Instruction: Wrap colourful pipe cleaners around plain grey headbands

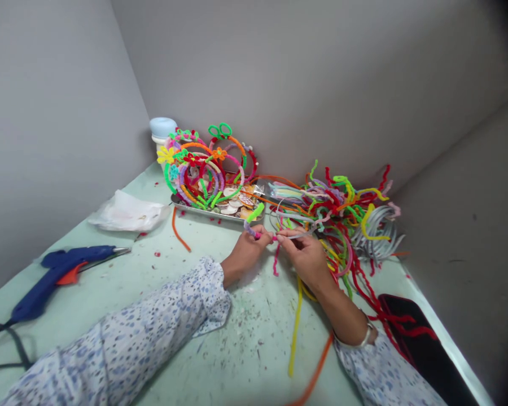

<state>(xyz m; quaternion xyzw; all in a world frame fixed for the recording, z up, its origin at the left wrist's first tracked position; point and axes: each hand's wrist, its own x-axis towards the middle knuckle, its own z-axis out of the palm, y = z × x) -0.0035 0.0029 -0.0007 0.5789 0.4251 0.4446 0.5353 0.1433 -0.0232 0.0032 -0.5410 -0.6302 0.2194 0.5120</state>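
Observation:
My left hand (246, 255) pinches a headband (254, 214) partly wrapped in green, lilac and pink pipe cleaner. Close beside it, my right hand (305, 256) is closed at the same spot, fingertips on the bare grey part of the band. A loose pink pipe cleaner end (276, 265) hangs down between the two hands. Just behind them stands a metal tray (220, 216) bearing several finished headbands (203, 169) in many colours, with round pale pieces (232, 204) under them. My right fingers partly hide where the pink wrapping meets the band.
To the right lies a heap of coloured pipe cleaners (342, 197) with a bundle of grey bands (379, 234). A dark phone (423, 344) rests at the right edge. On the left are a blue glue gun (51, 276), a white plastic bag (129, 213) and a blue-lidded container (163, 127).

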